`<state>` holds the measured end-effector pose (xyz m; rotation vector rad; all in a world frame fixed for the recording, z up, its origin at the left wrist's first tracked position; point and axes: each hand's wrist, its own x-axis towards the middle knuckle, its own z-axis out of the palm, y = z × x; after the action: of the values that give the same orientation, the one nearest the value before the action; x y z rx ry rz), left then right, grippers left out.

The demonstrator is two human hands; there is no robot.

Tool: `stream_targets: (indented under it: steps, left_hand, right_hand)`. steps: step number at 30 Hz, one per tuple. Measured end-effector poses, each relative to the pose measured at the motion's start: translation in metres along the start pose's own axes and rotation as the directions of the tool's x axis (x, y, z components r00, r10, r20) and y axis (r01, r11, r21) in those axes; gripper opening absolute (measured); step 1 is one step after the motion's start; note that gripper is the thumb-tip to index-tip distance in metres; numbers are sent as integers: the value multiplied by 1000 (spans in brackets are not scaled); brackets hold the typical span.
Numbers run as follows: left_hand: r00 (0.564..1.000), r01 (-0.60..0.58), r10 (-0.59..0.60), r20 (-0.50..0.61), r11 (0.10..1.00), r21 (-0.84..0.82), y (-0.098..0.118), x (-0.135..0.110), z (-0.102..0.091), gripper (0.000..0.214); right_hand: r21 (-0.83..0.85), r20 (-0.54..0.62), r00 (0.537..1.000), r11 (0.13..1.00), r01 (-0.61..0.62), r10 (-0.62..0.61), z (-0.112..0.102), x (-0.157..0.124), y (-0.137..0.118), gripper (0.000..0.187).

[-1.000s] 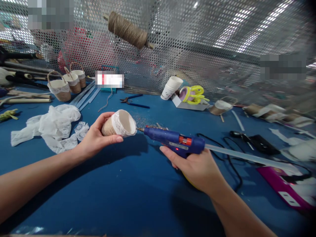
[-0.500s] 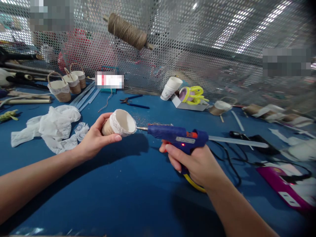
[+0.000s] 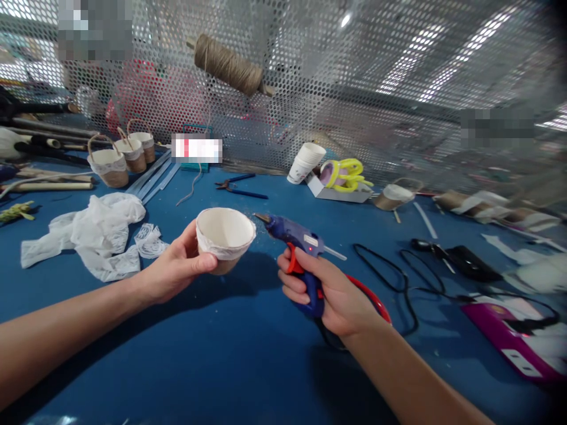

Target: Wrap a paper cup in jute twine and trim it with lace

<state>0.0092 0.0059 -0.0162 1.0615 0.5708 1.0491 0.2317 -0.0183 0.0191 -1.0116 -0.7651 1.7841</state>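
My left hand [image 3: 179, 265] grips a paper cup [image 3: 225, 233] by its side, thumb in front. The cup is wrapped in brown twine below, with white lace around its rim; its open mouth faces up and towards me. In my right hand [image 3: 328, 289] is a blue glue gun [image 3: 290, 230], fingers wrapped round its handle near the red trigger. A small red light glows on its side. Its metal nozzle points left and sits just right of the cup's rim, apart from it. A clear glue stick [image 3: 335, 253] sticks out of the back.
White lace [image 3: 106, 227] lies left, below several finished twine cups [image 3: 110, 168] with handles. Pliers [image 3: 241, 186], stacked paper cups [image 3: 305, 162] and a tape box [image 3: 341, 192] stand at the back. Right are black cables [image 3: 410, 295] and a purple power strip [image 3: 505, 336].
The glue gun's nozzle has come away from the cup's rim and now tilts upward, further from the camera's right side. The cup has turned more upright and moved slightly right.
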Motion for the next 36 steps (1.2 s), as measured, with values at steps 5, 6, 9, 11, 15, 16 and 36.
stream_targets:
  steps: [5, 6, 9, 11, 15, 16, 36]
  left_hand:
    - [999, -51, 51, -9, 999, 16, -3, 0, 1, 57]
    - [998, -61, 61, -10, 998, 17, -3, 0, 1, 57]
    - [997, -74, 74, 1, 997, 19, -4, 1, 1, 58]
    - [998, -59, 59, 2, 998, 34, -4, 1, 1, 56]
    - [999, -51, 51, -10, 997, 65, -3, 1, 1, 56]
    - [998, -52, 54, -15, 996, 77, -2, 1, 1, 57]
    - [999, -9, 28, -46, 929, 371, 4, 6, -5, 53]
  right_hand:
    - [80, 41, 995, 993, -89, 86, 3, 3, 5, 21]
    - [89, 47, 994, 991, -102, 98, 3, 3, 6, 21]
    - [96, 58, 992, 989, -115, 110, 5, 3, 8, 21]
    - [78, 48, 994, 992, -99, 95, 7, 3, 10, 22]
    - [-87, 12, 1000, 996, -13, 14, 7, 1, 11, 25]
    - [-166, -5, 1000, 986, 17, -18, 6, 0, 10, 26]
    - [-903, -96, 964, 429, 20, -246, -6, -14, -16, 32]
